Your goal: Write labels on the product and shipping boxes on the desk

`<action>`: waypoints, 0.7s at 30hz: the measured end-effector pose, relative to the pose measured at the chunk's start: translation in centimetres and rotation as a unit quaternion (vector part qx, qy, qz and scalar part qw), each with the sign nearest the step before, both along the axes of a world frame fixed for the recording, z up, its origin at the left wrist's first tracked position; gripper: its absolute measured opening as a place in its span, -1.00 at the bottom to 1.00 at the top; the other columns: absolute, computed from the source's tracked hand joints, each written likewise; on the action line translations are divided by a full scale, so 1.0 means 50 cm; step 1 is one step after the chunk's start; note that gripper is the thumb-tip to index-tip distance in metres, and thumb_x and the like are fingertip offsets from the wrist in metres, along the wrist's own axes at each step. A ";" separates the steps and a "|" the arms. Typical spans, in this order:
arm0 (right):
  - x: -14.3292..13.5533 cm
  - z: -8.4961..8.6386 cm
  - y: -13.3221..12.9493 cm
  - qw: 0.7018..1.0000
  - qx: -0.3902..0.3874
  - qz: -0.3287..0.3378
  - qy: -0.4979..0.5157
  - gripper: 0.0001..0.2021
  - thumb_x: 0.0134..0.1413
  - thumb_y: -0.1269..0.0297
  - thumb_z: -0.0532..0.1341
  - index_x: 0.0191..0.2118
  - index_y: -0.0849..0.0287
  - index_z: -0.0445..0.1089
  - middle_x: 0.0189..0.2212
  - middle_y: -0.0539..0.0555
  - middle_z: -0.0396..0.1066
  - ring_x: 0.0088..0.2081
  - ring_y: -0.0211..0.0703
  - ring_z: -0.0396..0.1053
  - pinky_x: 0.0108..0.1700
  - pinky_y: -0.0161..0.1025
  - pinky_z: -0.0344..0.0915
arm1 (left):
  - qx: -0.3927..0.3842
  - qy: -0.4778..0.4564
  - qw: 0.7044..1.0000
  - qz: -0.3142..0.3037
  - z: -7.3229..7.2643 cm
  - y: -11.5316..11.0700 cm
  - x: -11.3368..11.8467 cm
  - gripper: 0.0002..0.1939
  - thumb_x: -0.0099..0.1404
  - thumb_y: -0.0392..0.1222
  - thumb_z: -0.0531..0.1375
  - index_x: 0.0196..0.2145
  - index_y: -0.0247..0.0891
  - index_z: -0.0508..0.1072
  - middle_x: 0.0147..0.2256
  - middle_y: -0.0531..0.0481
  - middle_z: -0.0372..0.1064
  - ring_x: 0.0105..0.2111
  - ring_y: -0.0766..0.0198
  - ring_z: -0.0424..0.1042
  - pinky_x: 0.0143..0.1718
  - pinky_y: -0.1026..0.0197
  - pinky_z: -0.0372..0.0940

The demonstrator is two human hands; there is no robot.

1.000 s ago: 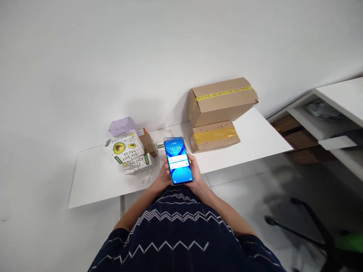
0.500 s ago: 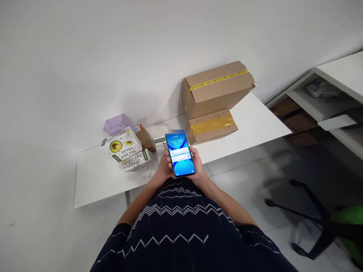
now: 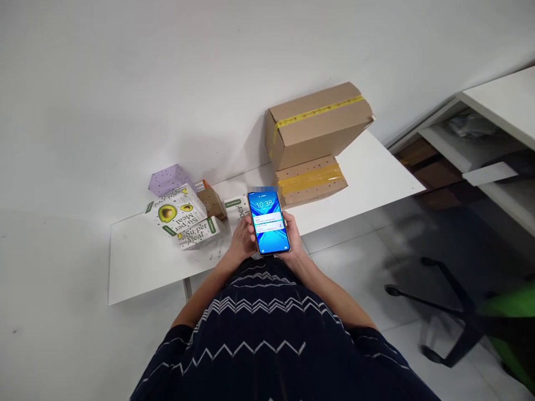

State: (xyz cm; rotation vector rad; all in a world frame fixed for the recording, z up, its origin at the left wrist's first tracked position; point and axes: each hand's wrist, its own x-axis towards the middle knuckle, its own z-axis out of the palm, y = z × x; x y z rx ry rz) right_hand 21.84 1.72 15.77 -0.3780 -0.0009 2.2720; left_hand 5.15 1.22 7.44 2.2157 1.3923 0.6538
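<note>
The left hand [image 3: 243, 236] and the right hand [image 3: 293, 239] hold a phone [image 3: 269, 223] between them, in front of the person's body and above the near edge of the white counter [image 3: 137, 262]. The left hand's fingers curl against the phone's left side, and the right hand wraps its right side; how the fingers lie underneath is hidden. The screen faces up toward the person, lit blue, with the time 10:38 and pale notices across its middle. On the counter, toward the left end, sits a cluster of boxes: a lilac box [image 3: 169, 178] near the wall edge, a white box with avocados [image 3: 173, 211] in front of it, a lower white box [image 3: 198, 233] nearer the front edge, and a brown box [image 3: 212, 200] just behind these. Another white box [image 3: 236, 209] with a green label lies near the middle, partly covered by the phone and the left hand. Toward the right end, a small carton [image 3: 311, 181] with wide yellow tape is by a large carton [image 3: 320, 125] near the wall edge; whether the large one rests on it I cannot tell. Beyond the right corner stand a shelf unit [image 3: 497, 106] and a chair [image 3: 470, 320].
</note>
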 end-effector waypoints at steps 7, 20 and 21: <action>0.012 -0.010 0.001 1.000 0.007 -0.002 0.007 -0.42 0.17 -0.10 -0.01 0.06 0.27 0.38 -0.08 0.28 0.56 -0.05 0.11 0.51 -0.02 0.13 0.47 | 0.050 0.106 0.992 -0.047 0.033 -0.003 -0.002 -0.58 0.23 -0.17 0.13 0.04 -0.32 0.43 0.15 -0.34 0.33 0.27 -0.22 0.19 0.27 -0.29 0.16; 0.011 -0.001 0.002 1.000 0.019 0.000 0.018 -0.40 0.19 -0.08 -0.02 0.13 0.28 0.33 -0.06 0.28 0.54 -0.06 0.10 0.50 -0.04 0.12 0.47 | 0.063 0.112 0.991 -0.041 0.033 -0.003 -0.002 -0.55 0.24 -0.22 0.08 0.06 -0.42 0.40 0.12 -0.41 0.35 0.27 -0.24 0.20 0.27 -0.26 0.15; 0.011 -0.002 0.002 1.000 0.020 0.001 0.016 -0.40 0.19 -0.09 -0.02 0.13 0.28 0.33 -0.06 0.29 0.54 -0.06 0.10 0.50 -0.04 0.12 0.47 | 0.060 0.110 0.991 -0.040 0.035 -0.002 -0.002 -0.56 0.25 -0.22 0.08 0.05 -0.42 0.40 0.12 -0.41 0.35 0.27 -0.24 0.20 0.27 -0.26 0.15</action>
